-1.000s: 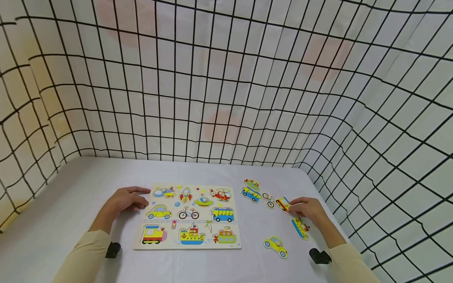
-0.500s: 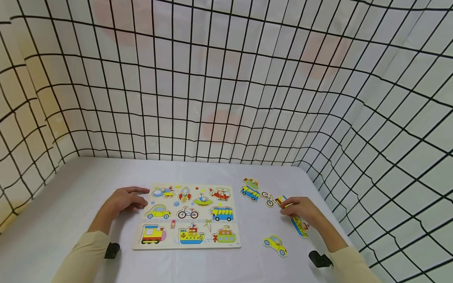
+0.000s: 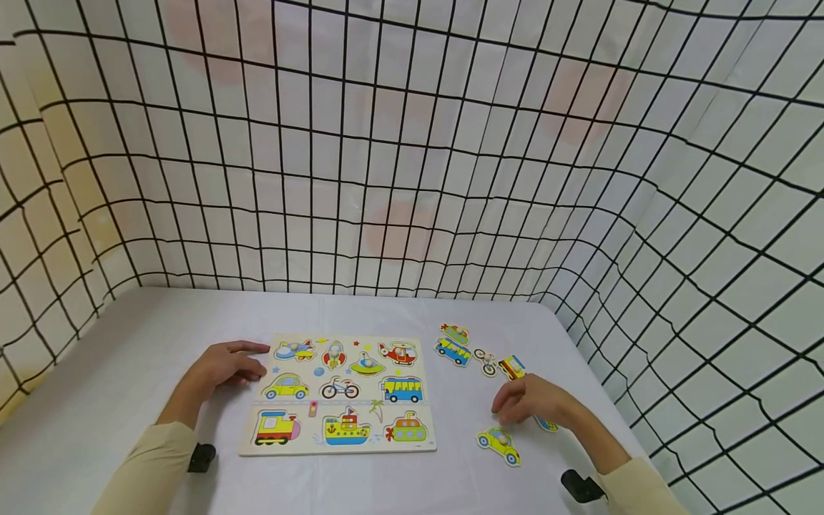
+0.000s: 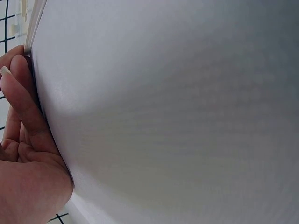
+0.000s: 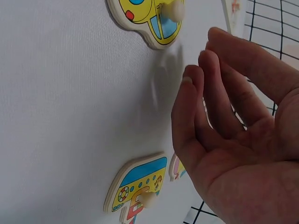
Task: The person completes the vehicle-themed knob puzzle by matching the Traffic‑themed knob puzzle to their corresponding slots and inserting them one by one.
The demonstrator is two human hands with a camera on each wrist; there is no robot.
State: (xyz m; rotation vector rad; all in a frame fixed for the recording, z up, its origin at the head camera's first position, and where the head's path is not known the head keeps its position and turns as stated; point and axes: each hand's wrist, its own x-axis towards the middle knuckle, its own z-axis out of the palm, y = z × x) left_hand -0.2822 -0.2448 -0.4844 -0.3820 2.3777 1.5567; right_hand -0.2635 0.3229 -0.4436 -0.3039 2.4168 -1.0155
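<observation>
- Here, a flat puzzle board [image 3: 311, 438] printed with vehicle pictures lies on the white tabletop [image 3: 360, 486].
- The left hand [image 3: 225, 363] rests at the board's left side, fingers extended toward that edge and grasping nothing; whether the fingertips touch the edge, I cannot tell.
- The right hand [image 3: 531, 402] is well to the right of the board, its fingers loosely bent and released, with nothing between them.
- The yellow car piece [image 3: 498, 447] lies right of the board, level with its bottom row, its knob [image 5: 175, 10] near the right fingertips but apart from them.
- The ship piece [image 5: 140, 182] lies farther right from the board, partly hidden by the right hand in the head view.
- The train piece [image 3: 512, 368] and bicycle piece [image 3: 486, 363] lie right of the board, level with its upper half.
- The bus piece [image 3: 453, 352] and submarine piece [image 3: 455, 333] lie just right of the board's far right corner.
- Behind the board stands a pale wall with black grid lines [image 3: 347, 179].
</observation>
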